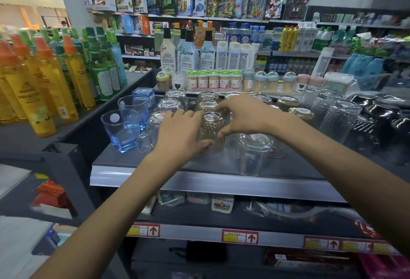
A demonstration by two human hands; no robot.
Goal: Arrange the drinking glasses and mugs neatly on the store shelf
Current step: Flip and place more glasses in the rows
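A gold-patterned glass (211, 133) stands upside down near the front of the dark shelf (213, 163). My left hand (180, 132) grips its left side, thumb curled round the base. My right hand (241, 115) holds its right side with thumb and fingers. Two more gold-patterned glasses (206, 101) stand in a row behind it. Clear upturned glasses (169, 104) line up to the left, partly hidden by my left hand. A clear mug (253, 152) stands at the front right, under my right wrist. Blue tumblers (123, 130) stand upright at the shelf's left end.
Textured clear glasses (339, 116) and black mugs (377, 123) fill the shelf's right side. Small jars with green lids (214, 80) stand at the back. Yellow and green bottles (55, 78) crowd the shelf to the left. A lower shelf (221, 212) carries small packets.
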